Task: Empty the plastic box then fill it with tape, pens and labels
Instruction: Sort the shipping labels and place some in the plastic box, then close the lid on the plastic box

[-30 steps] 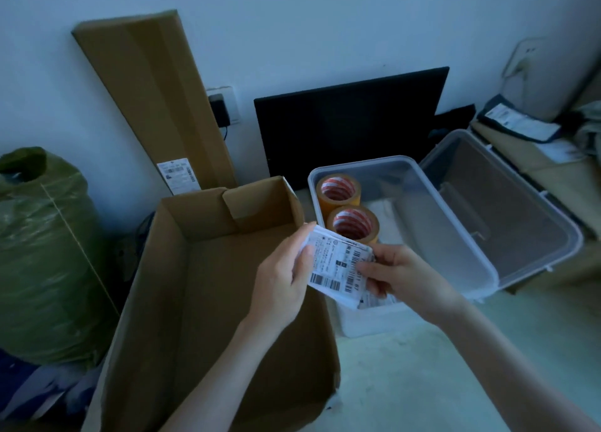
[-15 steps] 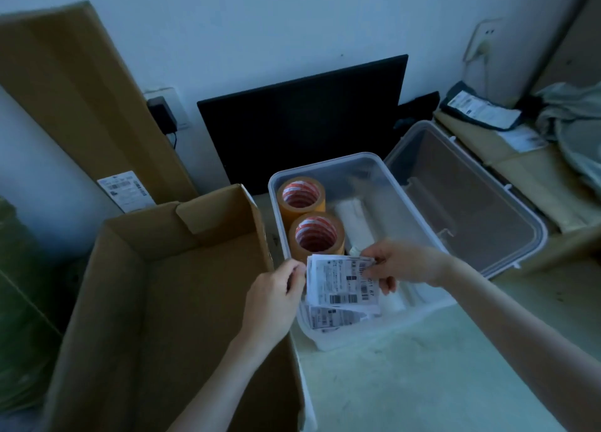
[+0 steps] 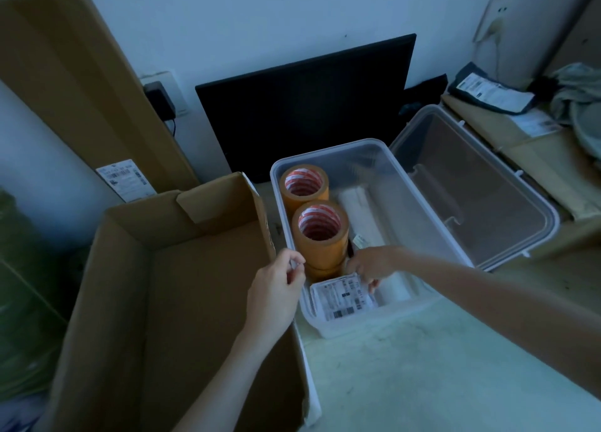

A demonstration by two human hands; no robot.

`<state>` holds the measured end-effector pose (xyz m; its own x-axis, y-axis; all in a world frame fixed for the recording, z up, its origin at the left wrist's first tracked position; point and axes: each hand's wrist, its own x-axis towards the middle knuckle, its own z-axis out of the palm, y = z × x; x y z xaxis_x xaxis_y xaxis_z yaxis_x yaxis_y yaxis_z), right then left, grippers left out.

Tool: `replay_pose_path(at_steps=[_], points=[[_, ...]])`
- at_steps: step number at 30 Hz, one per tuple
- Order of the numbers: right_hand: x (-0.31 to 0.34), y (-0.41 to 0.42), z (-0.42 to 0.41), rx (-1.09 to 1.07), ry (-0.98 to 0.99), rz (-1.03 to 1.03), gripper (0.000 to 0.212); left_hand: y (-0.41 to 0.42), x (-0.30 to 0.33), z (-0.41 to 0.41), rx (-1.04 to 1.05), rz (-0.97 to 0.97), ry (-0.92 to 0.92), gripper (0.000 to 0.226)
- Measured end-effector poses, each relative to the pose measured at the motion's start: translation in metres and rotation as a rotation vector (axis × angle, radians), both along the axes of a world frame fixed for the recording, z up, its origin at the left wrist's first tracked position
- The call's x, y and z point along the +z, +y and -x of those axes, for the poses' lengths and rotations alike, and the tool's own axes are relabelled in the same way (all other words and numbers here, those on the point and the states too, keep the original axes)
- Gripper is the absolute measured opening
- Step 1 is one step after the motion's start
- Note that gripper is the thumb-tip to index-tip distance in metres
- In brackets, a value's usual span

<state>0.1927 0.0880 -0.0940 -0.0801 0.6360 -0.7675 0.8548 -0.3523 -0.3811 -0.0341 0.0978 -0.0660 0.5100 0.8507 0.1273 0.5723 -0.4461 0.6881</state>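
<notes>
The clear plastic box (image 3: 403,171) stands open on the floor, its lid (image 3: 481,184) hinged back to the right. Inside, along its left wall, stand stacks of orange tape rolls (image 3: 320,233). A white wrapped bundle (image 3: 364,213) lies in the middle. A stack of white printed labels (image 3: 341,298) lies flat in the near end of the box. My right hand (image 3: 370,264) reaches into the box and its fingertips touch the labels' far edge. My left hand (image 3: 276,288) hovers at the box's near-left corner, fingers loosely curled, holding nothing that I can make out.
An open brown cardboard carton (image 3: 169,301) sits left of the box. A black flat panel (image 3: 305,103) leans on the wall behind. A tall flat cardboard package (image 3: 81,83) leans at the left. Parcels and cloth (image 3: 520,106) lie at the right.
The labels went from between both hands down into the near end of the box. My left hand let go and drew back; my right hand followed them in.
</notes>
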Motion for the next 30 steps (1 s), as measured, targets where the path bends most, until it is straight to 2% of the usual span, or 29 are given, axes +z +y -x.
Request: replay_pose_path(at_steps=[4,7,12,14,16,18,20,23,27,28,30], points=[[0.024,-0.015,-0.004,-0.088,-0.002,-0.148,0.043,-0.001,0.002,-0.002,-0.002,0.009,-0.004,0.005],[0.041,-0.031,-0.012,-0.19,-0.065,-0.399,0.034,-0.002,0.001,-0.003,0.011,-0.022,0.047,0.004],[0.045,-0.078,-0.026,-0.688,-0.068,-0.975,0.021,-0.006,0.004,-0.007,0.062,-0.057,0.111,0.01],[0.04,-0.101,-0.031,-0.861,0.061,-1.14,0.029,-0.01,0.004,-0.01,0.102,-0.067,0.13,0.008],[0.038,-0.118,-0.036,-0.983,0.342,-1.223,0.034,-0.014,0.005,-0.012,0.154,-0.081,0.171,0.006],[0.038,-0.131,-0.047,-1.082,0.622,-1.212,0.034,-0.019,0.006,-0.018,0.222,-0.087,0.2,0.005],[0.038,-0.141,-0.061,-1.212,0.823,-1.151,0.03,-0.025,0.007,-0.025,0.283,-0.106,0.238,0.005],[0.03,-0.154,-0.086,-1.312,0.951,-0.909,0.022,-0.03,0.007,-0.031,0.365,-0.129,0.284,0.005],[0.008,-0.168,-0.115,-1.155,0.69,-0.309,0.02,-0.037,0.005,-0.038,0.436,-0.156,0.333,0.022],[0.001,-0.17,-0.121,-1.109,0.613,-0.201,0.02,-0.039,0.004,-0.04,0.456,-0.155,0.339,0.026],[-0.012,-0.17,-0.131,-1.063,0.469,-0.111,0.023,-0.04,0.003,-0.042,0.488,-0.15,0.352,0.032]])
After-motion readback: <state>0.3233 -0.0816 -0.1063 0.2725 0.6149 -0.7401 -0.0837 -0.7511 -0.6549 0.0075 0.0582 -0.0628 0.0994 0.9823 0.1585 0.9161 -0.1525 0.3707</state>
